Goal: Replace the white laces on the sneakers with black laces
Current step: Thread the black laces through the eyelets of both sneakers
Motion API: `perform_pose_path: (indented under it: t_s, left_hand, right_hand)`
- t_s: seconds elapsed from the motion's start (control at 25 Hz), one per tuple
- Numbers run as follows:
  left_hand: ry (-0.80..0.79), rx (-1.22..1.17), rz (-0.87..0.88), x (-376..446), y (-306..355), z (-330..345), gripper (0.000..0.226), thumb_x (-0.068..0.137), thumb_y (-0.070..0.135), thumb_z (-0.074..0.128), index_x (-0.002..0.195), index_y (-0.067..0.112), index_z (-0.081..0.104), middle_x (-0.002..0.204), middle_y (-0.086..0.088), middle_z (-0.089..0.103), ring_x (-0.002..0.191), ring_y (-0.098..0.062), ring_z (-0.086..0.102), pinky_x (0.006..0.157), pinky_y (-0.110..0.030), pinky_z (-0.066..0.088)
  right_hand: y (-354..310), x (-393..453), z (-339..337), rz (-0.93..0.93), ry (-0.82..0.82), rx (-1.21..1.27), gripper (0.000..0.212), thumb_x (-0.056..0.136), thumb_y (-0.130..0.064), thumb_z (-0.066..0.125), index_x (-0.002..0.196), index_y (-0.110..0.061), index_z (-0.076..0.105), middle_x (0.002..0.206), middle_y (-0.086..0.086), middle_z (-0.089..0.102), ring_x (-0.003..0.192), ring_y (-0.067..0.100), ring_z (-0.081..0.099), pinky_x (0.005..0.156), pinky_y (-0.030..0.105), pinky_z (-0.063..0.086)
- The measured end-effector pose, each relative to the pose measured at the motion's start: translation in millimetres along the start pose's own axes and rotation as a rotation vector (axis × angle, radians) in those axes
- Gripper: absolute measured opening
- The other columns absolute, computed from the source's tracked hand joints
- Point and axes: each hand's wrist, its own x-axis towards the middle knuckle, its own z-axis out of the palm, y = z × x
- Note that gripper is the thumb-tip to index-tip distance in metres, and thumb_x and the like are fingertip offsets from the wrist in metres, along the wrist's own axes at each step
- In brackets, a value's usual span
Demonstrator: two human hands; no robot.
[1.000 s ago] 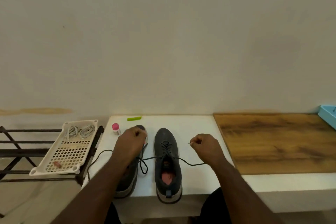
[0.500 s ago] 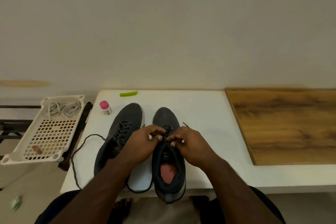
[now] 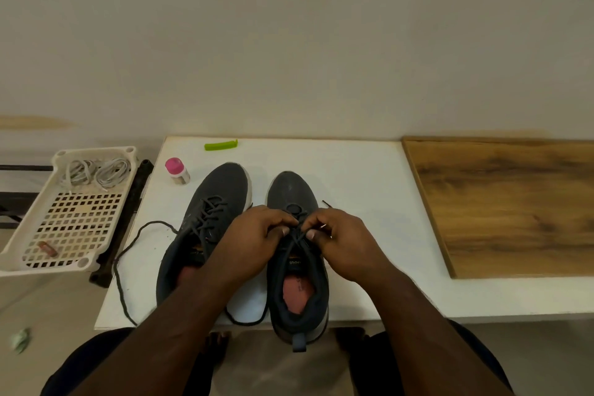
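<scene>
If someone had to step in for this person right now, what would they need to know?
Hands: left hand and right hand both pinch the black lace over the right sneaker.
Things: both sneakers stand side by side on the white table; the left sneaker is laced black, its ends trailing loose. White laces lie in the tray.
Done: white laces are out.
Left: finish lacing the right sneaker, tidy loose ends.

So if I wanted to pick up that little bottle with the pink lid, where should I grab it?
Grab the pink-capped bottle by its sides, just under the cap, coming from above. It looks slightly tilted, top end up, on the white table, with bare table around it. The left sneaker lies to its right, so come down from the left to keep clear.
</scene>
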Motion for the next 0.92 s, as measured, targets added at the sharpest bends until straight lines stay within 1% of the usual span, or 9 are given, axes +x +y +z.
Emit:
perform_pose_path:
  t_s: [0.08,0.16,0.24,0.32,0.48,0.6,0.72,0.8,0.92]
  left_hand:
    - [-0.011,0.055,0.015,4,2,-2,0.025,0.094,0.016,0.061,0.108,0.032,0.074,0.1,0.012,0.065,0.095,-0.003,0.055,0.083,-0.016,0.039]
    - [-0.043,0.102,0.01,10,5,-6,0.02,0.093,0.017,0.062,0.103,0.03,0.073,0.096,0.009,0.062,0.092,-0.006,0.055,0.08,-0.021,0.039]
    - [-0.101,0.171,0.034,15,7,-6,0.015,0.093,0.015,0.06,0.094,0.028,0.067,0.091,0.008,0.057,0.086,-0.009,0.052,0.077,-0.025,0.039]
    - [-0.11,0.188,0.056,15,7,-3,0.016,0.094,0.012,0.055,0.087,0.026,0.055,0.087,0.009,0.052,0.082,-0.008,0.048,0.073,-0.027,0.037]
    - [-0.022,-0.019,-0.07,6,-3,-3,0.016,0.097,0.014,0.054,0.088,0.027,0.056,0.084,0.01,0.059,0.081,-0.002,0.054,0.067,-0.019,0.038]
    - [-0.068,-0.075,-0.017,4,-5,-7,0.014,0.095,0.018,0.061,0.097,0.031,0.066,0.09,0.015,0.063,0.088,0.001,0.057,0.075,-0.016,0.044]
    - [-0.017,-0.026,0.032,4,-2,-5,0.014,0.094,0.014,0.062,0.092,0.027,0.068,0.087,0.015,0.063,0.089,0.0,0.056,0.076,-0.019,0.043]
    - [0.017,-0.028,-0.05,4,-2,-1,0.016,0.096,0.015,0.058,0.087,0.028,0.062,0.081,0.01,0.064,0.082,-0.001,0.058,0.071,-0.02,0.045]
    - [0.001,-0.18,-0.18,5,-6,-2,0.018,0.097,0.016,0.057,0.089,0.031,0.063,0.081,0.005,0.069,0.075,-0.005,0.065,0.076,-0.029,0.056]
  right_hand:
    - [3,3,-1,0.065,0.025,0.121,0.032,0.095,-0.008,0.059,0.091,-0.039,0.069,0.095,-0.013,0.07,0.089,0.01,0.068,0.085,0.038,0.059]
    - [2,9,-4,0.124,0.057,0.23,0.03,0.096,-0.006,0.057,0.097,-0.031,0.072,0.095,-0.006,0.071,0.084,0.017,0.071,0.08,0.042,0.062]
    - [3,17,-4,0.107,0.053,0.158,0.026,0.095,-0.006,0.058,0.099,-0.025,0.075,0.095,-0.007,0.073,0.082,0.013,0.071,0.082,0.039,0.061]
    - [5,21,1,0.088,0.016,0.079,0.024,0.092,-0.009,0.061,0.097,-0.027,0.075,0.096,-0.01,0.073,0.085,0.008,0.069,0.086,0.037,0.059]
    - [17,27,2,0.104,-0.006,0.121,0.015,0.09,-0.016,0.069,0.093,-0.031,0.071,0.089,-0.007,0.071,0.083,0.013,0.07,0.083,0.042,0.06]
    - [19,30,5,0.073,0.009,0.069,0.017,0.09,-0.02,0.068,0.096,-0.035,0.07,0.086,-0.012,0.07,0.082,0.008,0.068,0.079,0.041,0.06]
    - [18,30,9,0.054,0.012,0.02,0.018,0.091,-0.026,0.064,0.099,-0.042,0.069,0.091,-0.018,0.07,0.08,0.005,0.067,0.071,0.04,0.062]
    - [17,29,10,0.055,0.018,0.005,0.017,0.092,-0.027,0.063,0.101,-0.04,0.07,0.091,-0.019,0.07,0.081,0.005,0.067,0.073,0.04,0.061]
    - [16,29,9,0.057,0.033,-0.006,0.017,0.093,-0.026,0.062,0.103,-0.037,0.07,0.091,-0.018,0.069,0.085,0.004,0.065,0.081,0.04,0.058]
